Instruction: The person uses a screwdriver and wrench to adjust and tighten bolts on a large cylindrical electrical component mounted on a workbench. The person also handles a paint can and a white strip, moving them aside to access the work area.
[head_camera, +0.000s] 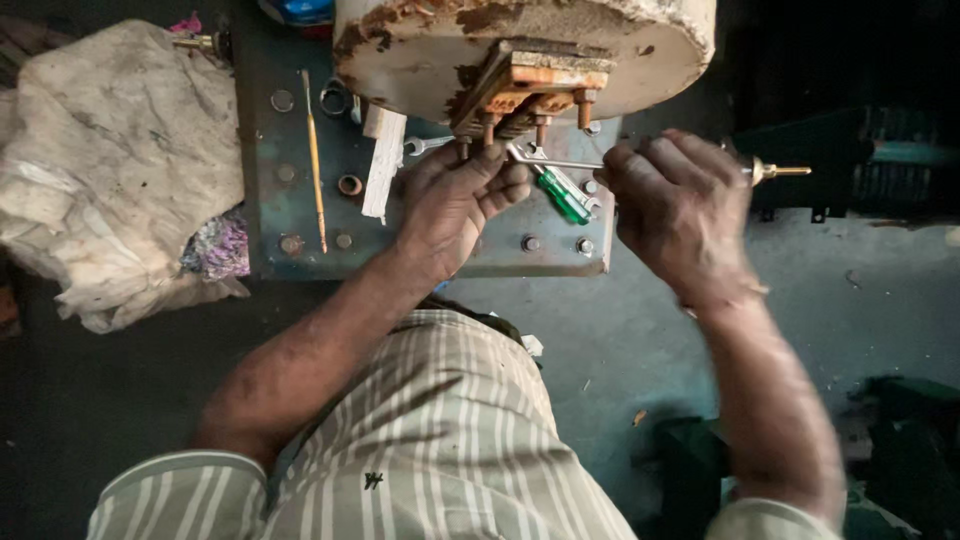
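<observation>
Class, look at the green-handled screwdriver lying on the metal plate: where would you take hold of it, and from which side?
Grip the green-handled screwdriver by its thick green handle, coming from above and from the person's side. It lies flat on the metal plate, slanted, between the left hand and right hand, with a spanner and the rusty housing crowding the far side.

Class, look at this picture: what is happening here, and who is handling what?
A person leans over a blue-green metal bench. The left hand reaches up to the rusty bolted bracket under a round, rusted white housing. The right hand holds a slim wrench pointing toward those bolts. A green-handled screwdriver lies on the bench.
</observation>
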